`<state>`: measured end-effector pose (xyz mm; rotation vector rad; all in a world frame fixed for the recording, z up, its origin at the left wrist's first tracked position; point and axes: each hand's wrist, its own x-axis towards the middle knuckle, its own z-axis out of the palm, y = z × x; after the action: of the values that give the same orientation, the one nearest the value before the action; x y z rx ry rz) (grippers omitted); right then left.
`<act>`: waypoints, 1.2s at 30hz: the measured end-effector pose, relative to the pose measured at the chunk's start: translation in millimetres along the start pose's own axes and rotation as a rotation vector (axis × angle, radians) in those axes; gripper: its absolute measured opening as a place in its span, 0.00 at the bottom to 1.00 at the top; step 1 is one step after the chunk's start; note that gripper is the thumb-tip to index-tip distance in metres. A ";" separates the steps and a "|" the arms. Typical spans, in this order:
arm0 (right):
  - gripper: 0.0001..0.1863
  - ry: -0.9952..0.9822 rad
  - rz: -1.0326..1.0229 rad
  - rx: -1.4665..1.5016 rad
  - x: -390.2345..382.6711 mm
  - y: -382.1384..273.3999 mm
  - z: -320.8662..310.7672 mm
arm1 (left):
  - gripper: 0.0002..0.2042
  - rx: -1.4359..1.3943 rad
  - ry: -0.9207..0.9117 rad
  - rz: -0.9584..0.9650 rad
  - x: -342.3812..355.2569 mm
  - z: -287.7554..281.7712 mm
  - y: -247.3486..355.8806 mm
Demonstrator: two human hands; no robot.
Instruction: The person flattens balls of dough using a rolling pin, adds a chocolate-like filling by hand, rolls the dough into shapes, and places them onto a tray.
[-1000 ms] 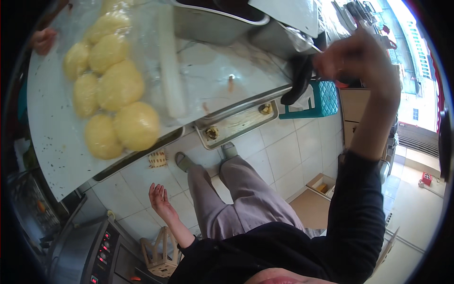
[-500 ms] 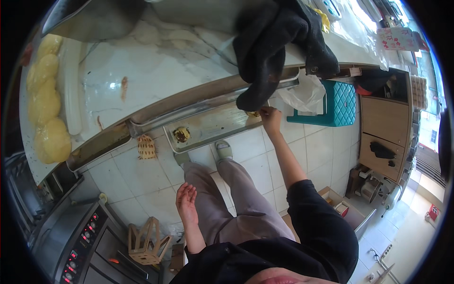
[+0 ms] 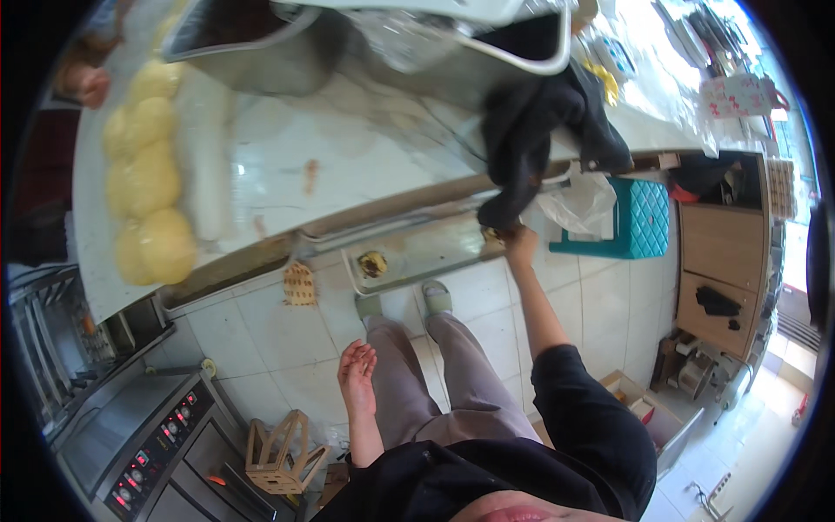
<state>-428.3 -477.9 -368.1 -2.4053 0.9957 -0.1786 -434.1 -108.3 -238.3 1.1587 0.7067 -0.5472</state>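
Observation:
My right hand [image 3: 520, 246] reaches to the right end of a shallow metal tray [image 3: 435, 267] below the counter edge. Its fingers are closed on a small yellow dough piece with dark patches [image 3: 492, 237], partly hidden by the hand. At the tray's left end lies another yellow dough piece with dark filling [image 3: 372, 264]. My left hand [image 3: 357, 370] hangs in front of my legs, holding nothing, with its fingers loosely curled and apart. A dark cloth garment [image 3: 531, 130] droops over the counter edge just above my right hand.
Yellow dough balls [image 3: 155, 178] line the counter's left, near another person's hand [image 3: 84, 84]. Metal bins [image 3: 261, 65] stand at the back. A teal stool [image 3: 639, 217] and wooden cabinet [image 3: 722, 248] are right; an oven [image 3: 165, 435] and wooden stool [image 3: 280, 457] are lower left.
The whole view has shifted, so the counter and tray appear lower and further right. Another person's hand now shows at upper left. My right hand stays at the tray's right end.

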 end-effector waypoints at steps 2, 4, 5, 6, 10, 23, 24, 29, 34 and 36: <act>0.09 -0.063 0.244 0.202 -11.3 -21.1 -35.0 | 0.15 0.010 -0.003 0.010 7.3 -12.7 14.0; 0.09 -0.158 0.426 0.889 -33.1 -39.1 -72.1 | 0.14 0.025 -0.063 -0.013 8.5 -22.7 35.1; 0.08 -0.281 0.520 1.049 -42.3 -74.7 -90.3 | 0.14 0.008 -0.073 0.009 8.2 -34.5 48.6; 0.09 -0.402 0.614 1.200 -49.2 -118.5 -117.5 | 0.14 -0.002 -0.088 0.024 9.1 -44.7 63.1; 0.05 -0.690 0.018 1.008 -10.5 -288.1 -217.6 | 0.13 0.006 -0.063 0.053 9.9 -69.9 123.5; 0.06 0.235 -0.796 -0.214 102.5 -509.5 -142.5 | 0.15 0.025 -0.256 0.306 10.2 -10.9 205.7; 0.07 0.427 -0.985 -0.347 118.4 -476.3 -146.7 | 0.15 0.057 -0.349 0.286 0.6 24.1 196.9; 0.04 0.261 -0.720 0.184 103.3 -386.9 -239.9 | 0.15 0.247 -0.627 0.253 -52.0 148.3 143.7; 0.09 0.435 -0.941 0.229 -4.1 -252.5 -377.2 | 0.17 0.297 -0.726 0.345 -83.7 243.2 64.2; 0.12 0.072 -0.737 0.381 -44.7 -154.6 -433.4 | 0.21 0.161 -0.839 1.052 -103.5 295.8 6.9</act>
<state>-499.5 -537.4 84.8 -2.2962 0.0396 -0.6518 -434.4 -383.6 -88.3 1.1374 -0.6761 -0.1338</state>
